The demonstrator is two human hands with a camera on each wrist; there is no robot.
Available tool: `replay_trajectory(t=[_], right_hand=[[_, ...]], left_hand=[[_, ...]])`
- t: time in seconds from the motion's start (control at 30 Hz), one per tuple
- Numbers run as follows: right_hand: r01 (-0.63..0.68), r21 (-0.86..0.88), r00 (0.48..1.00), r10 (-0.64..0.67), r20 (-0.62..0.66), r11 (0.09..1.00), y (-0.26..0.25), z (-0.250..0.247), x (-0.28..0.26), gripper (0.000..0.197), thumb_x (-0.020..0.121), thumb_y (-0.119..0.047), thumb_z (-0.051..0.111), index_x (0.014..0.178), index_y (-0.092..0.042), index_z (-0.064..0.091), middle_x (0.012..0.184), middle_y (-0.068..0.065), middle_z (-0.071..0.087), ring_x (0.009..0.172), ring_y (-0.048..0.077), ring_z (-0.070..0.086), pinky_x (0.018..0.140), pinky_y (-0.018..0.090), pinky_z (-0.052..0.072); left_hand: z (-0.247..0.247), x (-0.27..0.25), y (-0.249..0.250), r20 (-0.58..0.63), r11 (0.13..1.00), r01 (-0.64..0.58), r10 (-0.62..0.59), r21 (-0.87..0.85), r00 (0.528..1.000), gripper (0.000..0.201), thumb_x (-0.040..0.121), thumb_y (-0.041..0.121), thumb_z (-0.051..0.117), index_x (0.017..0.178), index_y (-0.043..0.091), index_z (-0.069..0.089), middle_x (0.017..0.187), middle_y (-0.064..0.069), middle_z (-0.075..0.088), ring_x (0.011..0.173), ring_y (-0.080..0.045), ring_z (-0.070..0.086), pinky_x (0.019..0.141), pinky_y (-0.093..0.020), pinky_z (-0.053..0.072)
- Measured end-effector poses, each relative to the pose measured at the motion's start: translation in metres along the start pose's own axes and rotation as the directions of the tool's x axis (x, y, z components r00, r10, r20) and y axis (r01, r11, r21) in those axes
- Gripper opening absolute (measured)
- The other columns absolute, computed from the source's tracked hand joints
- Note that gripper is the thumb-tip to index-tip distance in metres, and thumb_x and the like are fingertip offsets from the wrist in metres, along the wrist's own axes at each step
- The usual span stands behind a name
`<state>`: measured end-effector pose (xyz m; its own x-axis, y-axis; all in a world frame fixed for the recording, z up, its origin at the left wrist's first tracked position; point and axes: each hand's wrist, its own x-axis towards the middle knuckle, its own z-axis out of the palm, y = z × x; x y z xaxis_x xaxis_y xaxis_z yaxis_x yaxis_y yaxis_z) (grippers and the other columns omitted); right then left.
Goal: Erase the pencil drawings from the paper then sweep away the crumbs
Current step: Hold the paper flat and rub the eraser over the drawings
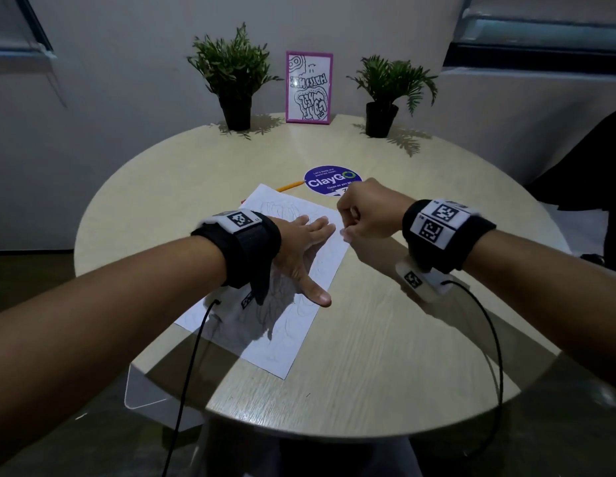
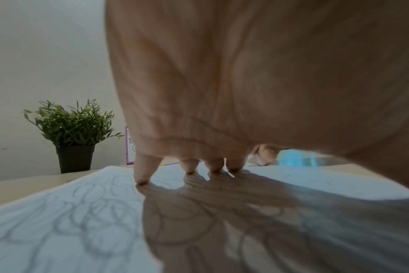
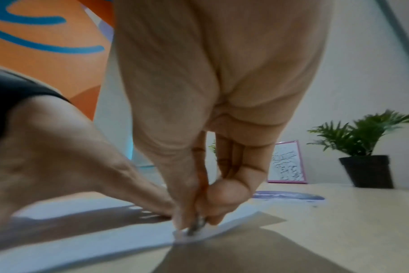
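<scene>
Left hand: the left hand (image 1: 299, 251) is lying flat at the centre of the frame, fingers straight and spread, pressing down on the paper (image 1: 282, 339); in the left wrist view its fingertips (image 2: 141, 180) are touching the sheet.
Right hand: the right hand (image 1: 368, 211) is curling into a loose fist just right of centre, thumb and fingers pinching a small grey-tipped eraser (image 3: 195, 228) whose tip is meeting the sheet's right edge, just beside the left fingertips.
Paper: the white sheet is lying diagonally across the middle of the round table (image 1: 420, 339), faint pencil drawings (image 2: 86, 206) showing on it.
Pencil: a yellow pencil (image 1: 291, 186) is resting beyond the sheet's far corner, above centre.
Sticker: a round purple sticker (image 1: 325, 179) is sitting on the tabletop beside the right hand.
Backdrop: two potted plants, one at upper left (image 1: 234, 77) and one at upper right (image 1: 389, 91), are flanking a pink-framed picture (image 1: 309, 87) at the table's far edge.
</scene>
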<state>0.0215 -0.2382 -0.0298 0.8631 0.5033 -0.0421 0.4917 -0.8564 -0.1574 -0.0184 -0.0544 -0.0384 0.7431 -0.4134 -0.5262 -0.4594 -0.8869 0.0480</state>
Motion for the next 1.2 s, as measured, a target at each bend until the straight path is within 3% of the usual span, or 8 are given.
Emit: replay_trajectory(t=[0.17,0.23,0.47,0.63,0.83,0.97,1.1,1.2], right_hand=[[0.142,0.229,0.957,-0.193,0.219,0.963,-0.031,0.006,-0.019,0.02,0.078,-0.025,0.084,0.07,-0.02,0.067,0.069,-0.004,0.072,0.064,0.005,0.066,0.062,0.021,0.05],[0.11,0.222,0.956,-0.164,0.242,0.969,-0.025,0.002,-0.013,0.02,0.079,-0.026,0.085,0.07,-0.02,0.068,0.068,-0.004,0.072,0.062,0.005,0.065,0.06,0.02,0.049],[0.012,0.028,0.999,-0.014,0.041,1.0,-0.008,0.002,0.004,0.019,0.078,-0.021,0.083,0.069,-0.014,0.068,0.064,-0.005,0.061,0.065,0.012,0.055,0.06,0.026,0.039],[0.167,0.24,0.954,-0.218,0.204,0.956,-0.036,0.011,-0.02,0.02,0.077,-0.023,0.084,0.07,-0.014,0.068,0.065,-0.007,0.069,0.06,0.004,0.063,0.057,0.018,0.046],[-0.04,0.127,0.995,0.027,0.101,0.991,0.002,-0.004,0.001,0.02,0.077,-0.023,0.085,0.07,-0.012,0.07,0.066,-0.003,0.07,0.065,0.009,0.062,0.061,0.025,0.047],[-0.012,0.057,1.0,0.01,0.022,0.998,-0.003,0.002,0.001,0.021,0.077,-0.019,0.081,0.066,-0.014,0.064,0.061,-0.005,0.058,0.061,0.01,0.053,0.06,0.026,0.038],[0.127,0.205,0.973,-0.162,0.165,0.97,-0.032,0.01,-0.02,0.018,0.078,-0.021,0.083,0.076,-0.01,0.069,0.065,-0.009,0.07,0.061,-0.002,0.062,0.056,0.013,0.043],[0.095,0.188,0.983,-0.121,0.137,0.978,-0.026,0.008,-0.017,0.017,0.077,-0.021,0.084,0.073,-0.013,0.069,0.063,-0.012,0.068,0.059,-0.003,0.061,0.056,0.013,0.04]], left_hand=[[-0.006,-0.012,0.011,0.011,1.0,0.012,-0.012,0.007,1.0,0.113,0.069,0.075,0.07,0.156,0.041,0.006,0.166,0.009,-0.011,0.152,-0.019,-0.012,0.121,-0.054,0.012],[-0.005,-0.009,0.009,0.006,1.0,0.006,-0.007,0.019,1.0,0.118,0.067,0.078,0.068,0.157,0.04,0.001,0.165,0.012,-0.013,0.152,-0.019,-0.014,0.121,-0.056,0.011],[0.001,0.0,0.001,-0.009,1.0,0.005,-0.004,0.023,1.0,0.136,0.061,0.083,0.068,0.154,0.036,-0.019,0.163,0.018,-0.019,0.151,-0.014,-0.018,0.123,-0.055,0.008],[-0.008,-0.016,0.012,-0.004,1.0,-0.014,0.014,0.009,1.0,0.099,0.071,0.072,0.07,0.153,0.043,0.022,0.162,0.017,-0.002,0.153,-0.022,0.003,0.12,-0.055,0.018],[0.001,0.0,0.0,-0.006,1.0,0.007,-0.007,0.026,1.0,0.135,0.061,0.082,0.068,0.153,0.037,-0.02,0.162,0.017,-0.022,0.151,-0.013,-0.018,0.123,-0.054,0.008],[0.001,0.002,0.0,0.003,0.999,0.006,-0.007,0.033,1.0,0.135,0.061,0.083,0.068,0.153,0.038,-0.02,0.162,0.018,-0.021,0.151,-0.013,-0.019,0.123,-0.054,0.008],[-0.005,-0.007,0.006,0.015,1.0,0.008,-0.008,0.013,1.0,0.115,0.066,0.078,0.069,0.156,0.042,0.006,0.165,0.012,-0.008,0.153,-0.019,-0.013,0.121,-0.056,0.014],[-0.004,-0.008,0.006,0.018,1.0,-0.004,0.004,0.007,1.0,0.121,0.066,0.08,0.068,0.155,0.042,-0.004,0.164,0.014,-0.016,0.151,-0.018,-0.018,0.121,-0.058,0.01]])
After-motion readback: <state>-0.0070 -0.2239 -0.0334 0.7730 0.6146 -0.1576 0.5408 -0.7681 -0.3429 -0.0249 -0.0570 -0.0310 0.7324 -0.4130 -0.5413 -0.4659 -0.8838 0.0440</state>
